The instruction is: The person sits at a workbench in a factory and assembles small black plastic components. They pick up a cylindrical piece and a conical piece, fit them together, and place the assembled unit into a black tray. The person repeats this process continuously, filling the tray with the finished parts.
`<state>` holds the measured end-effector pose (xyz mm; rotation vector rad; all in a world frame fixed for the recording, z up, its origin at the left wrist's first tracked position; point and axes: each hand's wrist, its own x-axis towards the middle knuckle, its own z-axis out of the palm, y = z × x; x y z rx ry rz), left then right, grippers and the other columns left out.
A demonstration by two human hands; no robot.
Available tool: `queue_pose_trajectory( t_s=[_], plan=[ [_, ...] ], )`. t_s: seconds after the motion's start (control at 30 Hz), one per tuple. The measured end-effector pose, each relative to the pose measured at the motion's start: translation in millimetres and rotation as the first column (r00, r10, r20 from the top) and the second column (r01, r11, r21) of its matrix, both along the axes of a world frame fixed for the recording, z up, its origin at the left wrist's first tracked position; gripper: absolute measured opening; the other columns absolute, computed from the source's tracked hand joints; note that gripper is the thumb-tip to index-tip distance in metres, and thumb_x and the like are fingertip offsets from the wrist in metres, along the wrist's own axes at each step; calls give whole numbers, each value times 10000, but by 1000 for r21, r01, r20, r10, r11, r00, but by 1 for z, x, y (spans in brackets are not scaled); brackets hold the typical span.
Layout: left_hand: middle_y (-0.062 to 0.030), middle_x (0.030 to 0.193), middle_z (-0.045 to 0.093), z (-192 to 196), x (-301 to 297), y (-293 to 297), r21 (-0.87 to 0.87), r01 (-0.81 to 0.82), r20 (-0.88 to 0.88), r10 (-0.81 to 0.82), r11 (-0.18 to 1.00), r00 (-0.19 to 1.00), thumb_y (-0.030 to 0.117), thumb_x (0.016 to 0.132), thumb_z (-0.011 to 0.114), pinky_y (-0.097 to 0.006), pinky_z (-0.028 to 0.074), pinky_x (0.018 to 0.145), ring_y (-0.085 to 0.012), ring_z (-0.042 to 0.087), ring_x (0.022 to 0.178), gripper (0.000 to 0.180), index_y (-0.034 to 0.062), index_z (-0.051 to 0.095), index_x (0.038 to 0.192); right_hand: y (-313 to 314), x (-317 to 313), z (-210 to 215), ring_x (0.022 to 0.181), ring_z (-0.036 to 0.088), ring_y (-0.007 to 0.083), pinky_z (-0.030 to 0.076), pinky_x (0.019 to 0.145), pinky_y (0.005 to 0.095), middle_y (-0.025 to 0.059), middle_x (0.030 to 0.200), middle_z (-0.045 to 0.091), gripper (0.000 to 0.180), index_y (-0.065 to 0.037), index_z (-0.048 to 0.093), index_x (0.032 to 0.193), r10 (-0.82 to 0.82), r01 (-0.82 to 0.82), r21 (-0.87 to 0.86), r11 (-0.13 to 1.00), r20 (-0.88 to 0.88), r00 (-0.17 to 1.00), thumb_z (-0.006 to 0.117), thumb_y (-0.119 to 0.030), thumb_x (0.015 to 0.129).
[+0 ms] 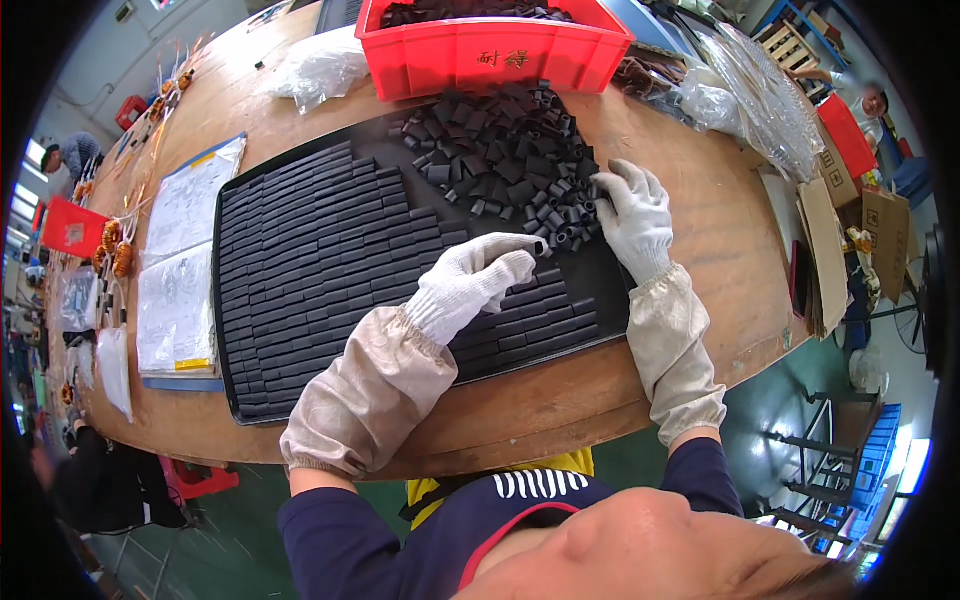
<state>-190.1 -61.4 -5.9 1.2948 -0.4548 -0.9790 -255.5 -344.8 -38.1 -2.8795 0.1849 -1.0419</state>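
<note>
My left hand (470,280), in a white knit glove, is closed in a pinch on a short black tube (543,248) at the near edge of a loose pile. My right hand (637,218), gloved the same way, rests at the right side of that pile, its fingers bent and apart. The heap of black tubes (500,150) lies jumbled at the far right of a black tray (614,290). Tight, lined-up rows of black tubes (310,270) cover the left and near parts of the tray. My left hand hides some of these rows.
Behind the tray stands a red bin (490,50) holding more black pieces. Papers on a clipboard (180,290) lie left of the tray, and a clear plastic bag (318,68) sits beyond. Plastic wrap (740,85) and cardboard (822,255) stand at the right. Other people are farther off on both sides.
</note>
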Motion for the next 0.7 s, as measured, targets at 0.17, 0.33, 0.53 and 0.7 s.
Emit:
queue_pose_trajectory(
  t_s=[0.17,0.33,0.53,0.7],
  plan=[
    [3,1027,710,5,2,-1,117,-36,110,23,992,994,291,1014,666,-198,480,649,-35,570,787,396,63,648,1337,40,-11,18,956,684,184,543,877,311,103,1062,704,310,-10,647,1147,194,-325,770,548,261,946,741,34,856],
    [-54,1069,716,7,-2,-5,144,-89,364,31,986,931,194,1000,672,-259,528,824,-112,654,970,322,25,679,1275,78,-28,14,932,694,187,542,867,313,85,1021,716,301,-37,662,1077,472,-475,803,360,283,835,794,30,815],
    [-141,1113,723,-9,0,-4,94,-85,642,5,992,767,159,956,712,-310,529,918,-211,693,1025,320,13,692,1240,68,-25,13,888,692,263,511,831,378,36,884,719,321,-102,685,934,516,-564,465,682,240,822,863,-54,672],
    [-124,1136,708,-1,-4,-5,137,-73,684,-41,988,728,110,983,676,-285,528,908,-162,673,1039,325,-10,670,1285,71,-26,17,902,692,252,514,830,379,28,908,713,260,-112,685,916,535,-579,353,735,222,815,831,-55,709]
  ],
)
